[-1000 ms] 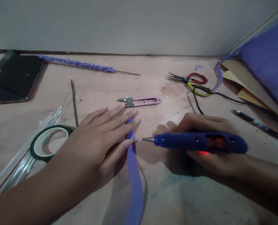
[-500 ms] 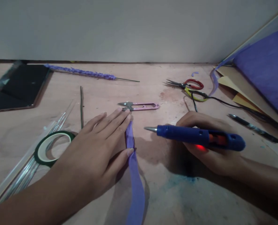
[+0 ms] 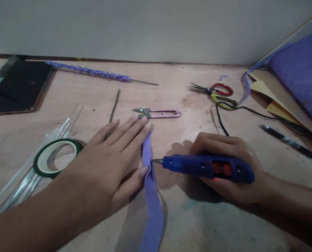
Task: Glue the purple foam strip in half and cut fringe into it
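A purple strip [image 3: 153, 206] runs from the near edge of the view up to my left hand [image 3: 105, 168]. That hand lies nearly flat on the table, its fingertips beside the strip's far end and its thumb on the strip's left edge. My right hand [image 3: 231, 175] is wrapped round a blue pen-shaped tool [image 3: 187, 166] with a red glow inside. The tool's metal tip meets the strip's right edge, level with the left thumb. Just beyond the left fingertips lie pink thread snips [image 3: 163, 113].
Green tape [image 3: 58, 157] and clear sticks [image 3: 27, 189] lie at left, below a black phone [image 3: 19, 87]. A purple fuzzy stem [image 3: 92, 71] lies farther back. Scissors [image 3: 213, 91], a black cable [image 3: 261, 111], a pen [image 3: 289, 141] and purple material [image 3: 300, 70] are at right.
The blue tool has moved left and down, from apart from the strip to its right edge. The thin green stem by my left hand has shifted right and now leans.
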Motion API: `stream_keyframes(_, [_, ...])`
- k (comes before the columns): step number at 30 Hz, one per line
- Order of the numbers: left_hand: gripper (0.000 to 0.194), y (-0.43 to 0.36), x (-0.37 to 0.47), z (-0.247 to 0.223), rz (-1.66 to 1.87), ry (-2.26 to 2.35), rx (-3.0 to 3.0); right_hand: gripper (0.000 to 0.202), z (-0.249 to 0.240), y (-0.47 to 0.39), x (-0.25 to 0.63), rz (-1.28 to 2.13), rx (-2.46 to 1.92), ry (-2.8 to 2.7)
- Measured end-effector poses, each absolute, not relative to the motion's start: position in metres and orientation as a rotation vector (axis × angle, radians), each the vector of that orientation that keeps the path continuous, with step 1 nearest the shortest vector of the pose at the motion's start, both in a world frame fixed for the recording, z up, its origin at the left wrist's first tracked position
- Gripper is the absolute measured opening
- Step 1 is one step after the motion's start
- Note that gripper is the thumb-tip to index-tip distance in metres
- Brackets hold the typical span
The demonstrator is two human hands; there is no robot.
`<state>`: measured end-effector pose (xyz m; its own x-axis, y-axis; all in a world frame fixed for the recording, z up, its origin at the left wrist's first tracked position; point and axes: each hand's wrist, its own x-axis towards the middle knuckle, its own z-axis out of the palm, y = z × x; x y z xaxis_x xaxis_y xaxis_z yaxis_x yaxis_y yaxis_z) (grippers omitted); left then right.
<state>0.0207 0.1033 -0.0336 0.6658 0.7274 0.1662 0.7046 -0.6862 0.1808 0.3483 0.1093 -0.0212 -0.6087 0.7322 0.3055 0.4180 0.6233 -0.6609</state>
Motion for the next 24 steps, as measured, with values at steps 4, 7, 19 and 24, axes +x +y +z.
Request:
stream_keyframes(4, [0.071, 0.1035, 0.0221, -0.0305, 0.335, 1.176, 2.74, 0.01, -0.0213, 0.1102, 0.3488, 0.757, -0.908, -2.279])
stream_keyframes(7, [0.071, 0.1024, 0.0201, -0.0296, 0.334, 1.182, 2.733, 0.011, -0.021, 0.1105, 0.3493, 0.761, -0.893, -2.283])
stream_keyframes(19, [0.066, 0.1048, 0.0243, -0.0298, 0.334, 1.214, 2.72, 0.011, -0.0217, 0.1095, 0.3496, 0.73, -0.89, -2.324])
stream_keyframes(24, [0.067, 0.1053, 0.025, -0.0309, 0.347, 1.233, 2.669, 0.011, -0.0163, 0.1108, 0.3483, 0.723, -0.898, -2.373])
